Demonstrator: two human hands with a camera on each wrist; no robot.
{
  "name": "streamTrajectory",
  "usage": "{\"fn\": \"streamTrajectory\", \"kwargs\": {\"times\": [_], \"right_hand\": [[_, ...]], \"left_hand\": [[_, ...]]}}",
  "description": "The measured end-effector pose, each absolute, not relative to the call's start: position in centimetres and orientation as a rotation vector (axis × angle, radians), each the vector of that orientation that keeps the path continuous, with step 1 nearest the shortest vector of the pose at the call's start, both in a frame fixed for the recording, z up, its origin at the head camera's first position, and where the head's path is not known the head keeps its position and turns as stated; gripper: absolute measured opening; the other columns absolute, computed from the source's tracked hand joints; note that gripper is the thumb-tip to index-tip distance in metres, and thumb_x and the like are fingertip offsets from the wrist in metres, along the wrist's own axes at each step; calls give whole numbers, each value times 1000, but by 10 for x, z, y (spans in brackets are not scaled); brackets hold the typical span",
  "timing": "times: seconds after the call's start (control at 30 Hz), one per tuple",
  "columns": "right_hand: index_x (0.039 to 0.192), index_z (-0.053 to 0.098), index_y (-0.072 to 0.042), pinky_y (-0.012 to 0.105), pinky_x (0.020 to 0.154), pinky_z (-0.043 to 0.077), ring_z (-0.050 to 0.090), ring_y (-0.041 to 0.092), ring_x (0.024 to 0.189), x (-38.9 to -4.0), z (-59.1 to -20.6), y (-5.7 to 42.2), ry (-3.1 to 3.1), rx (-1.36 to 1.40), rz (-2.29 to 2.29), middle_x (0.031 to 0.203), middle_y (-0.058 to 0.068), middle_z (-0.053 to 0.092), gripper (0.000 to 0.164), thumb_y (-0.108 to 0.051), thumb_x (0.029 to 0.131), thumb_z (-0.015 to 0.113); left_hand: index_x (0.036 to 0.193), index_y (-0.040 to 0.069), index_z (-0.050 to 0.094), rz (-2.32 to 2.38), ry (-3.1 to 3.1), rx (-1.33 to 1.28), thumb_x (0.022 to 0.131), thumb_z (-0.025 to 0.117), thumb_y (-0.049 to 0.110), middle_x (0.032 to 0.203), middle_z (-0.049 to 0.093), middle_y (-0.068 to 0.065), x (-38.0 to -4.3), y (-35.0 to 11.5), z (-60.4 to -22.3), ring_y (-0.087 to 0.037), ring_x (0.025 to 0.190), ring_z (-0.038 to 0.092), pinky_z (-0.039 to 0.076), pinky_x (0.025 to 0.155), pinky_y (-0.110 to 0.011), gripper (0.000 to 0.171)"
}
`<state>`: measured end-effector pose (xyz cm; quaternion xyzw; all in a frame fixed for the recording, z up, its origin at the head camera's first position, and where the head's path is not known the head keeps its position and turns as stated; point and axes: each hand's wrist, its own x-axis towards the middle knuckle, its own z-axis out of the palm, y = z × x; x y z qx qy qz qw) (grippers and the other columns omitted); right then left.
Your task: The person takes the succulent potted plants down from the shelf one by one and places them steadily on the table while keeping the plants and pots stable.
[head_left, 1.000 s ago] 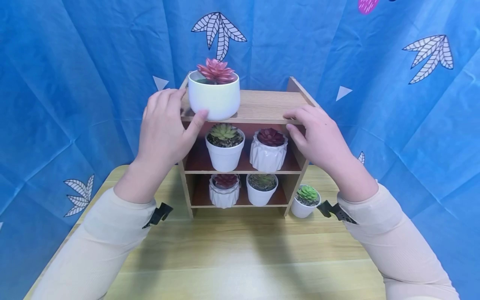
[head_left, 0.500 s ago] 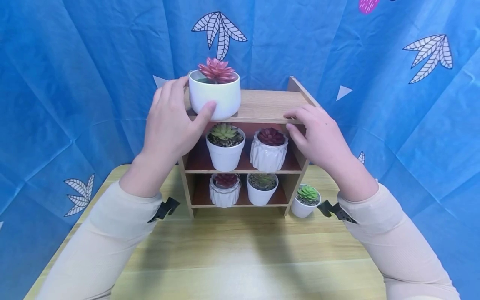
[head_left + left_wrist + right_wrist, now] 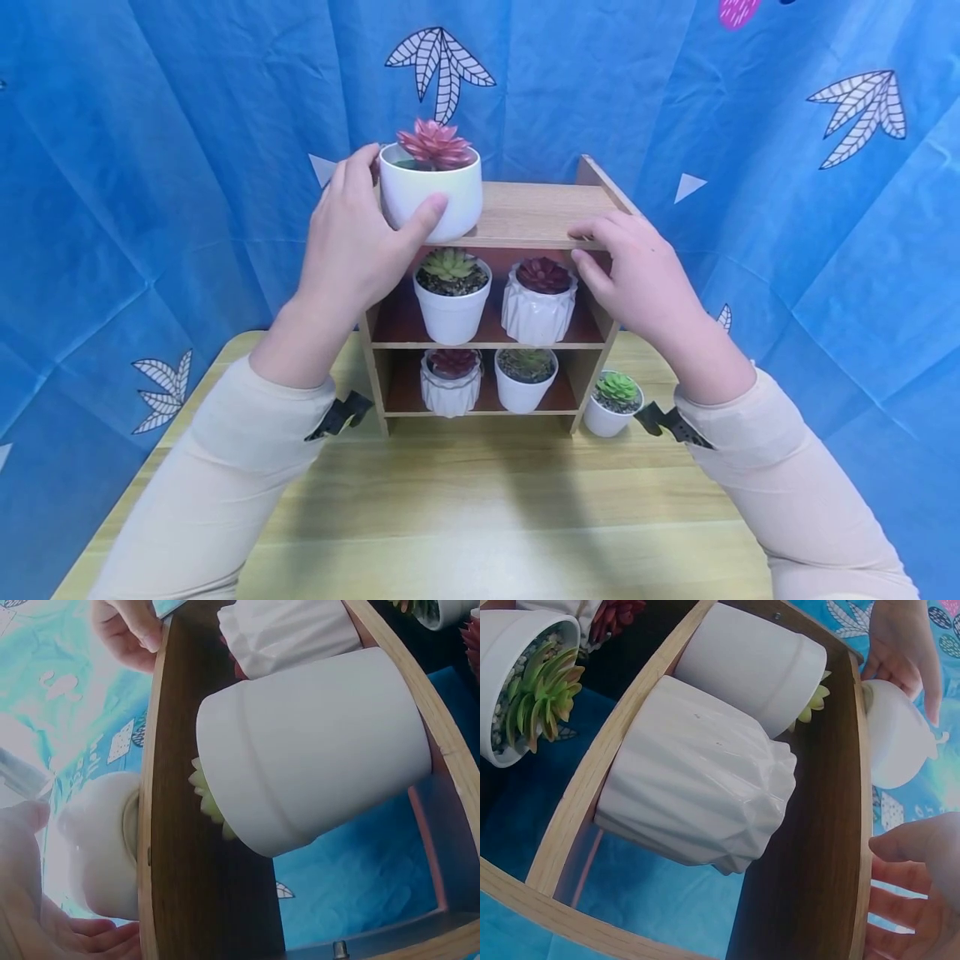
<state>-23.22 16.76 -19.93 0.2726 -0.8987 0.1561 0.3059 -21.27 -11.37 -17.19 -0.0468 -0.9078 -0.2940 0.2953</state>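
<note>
In the head view my left hand (image 3: 358,229) reaches round a smooth white pot (image 3: 431,196) with a pink succulent (image 3: 433,143), at the left of the top board of a small wooden shelf (image 3: 540,204). The thumb lies across the pot's front and the fingers go round its left side, partly hidden. From the left wrist view, those fingers sit close to the pot (image 3: 105,851). My right hand (image 3: 637,262) rests at the top board's right front edge. Its fingers (image 3: 896,907) are loosely bent and the thumb tip meets the edge.
Below stand a green succulent in a white pot (image 3: 452,307), a dark red one in a fluted pot (image 3: 538,310), and two more pots on the lower level (image 3: 450,392). Another potted green succulent (image 3: 611,408) stands on the table (image 3: 480,508) right of the shelf. Blue cloth (image 3: 187,167) hangs behind.
My left hand has moved right and up round the white pot, its thumb sliding from the pot's lower left onto its front. The pot hardly shifts. My right hand stays put.
</note>
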Motion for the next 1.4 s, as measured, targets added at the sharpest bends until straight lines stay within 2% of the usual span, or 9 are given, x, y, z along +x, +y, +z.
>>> {"fn": "streamTrajectory", "kwargs": {"times": [0.23,0.43,0.77,1.4], "right_hand": [[110,63,-11,42,90,40,51,25,107,-233,-201,168,-2365,725,414,109,6,60,24,-20,89,59],[110,63,-10,42,89,39,50,25,106,-234,-200,168,-2363,723,406,109,7,61,24,-20,89,59],[110,63,-10,42,90,39,50,25,106,-234,-200,167,-2369,712,404,109,7,61,24,-21,89,59],[109,63,-9,42,92,38,51,25,107,-235,-203,167,-2351,721,410,108,7,61,24,-21,88,60]], "left_hand": [[146,17,17,-864,-2441,-69,73,48,73,143,34,-4,-216,-110,-171,-22,123,39,40,96,-45,97],[147,17,15,-885,-2446,-56,71,50,74,143,34,-4,-218,-108,-171,-23,121,41,42,95,-44,101],[144,20,19,-892,-2476,-29,67,53,76,135,39,-3,-218,-109,-170,-21,114,44,46,88,-42,102],[143,20,22,-943,-2463,-24,65,56,75,133,42,-2,-214,-109,-170,-18,113,45,48,86,-40,101]]}}
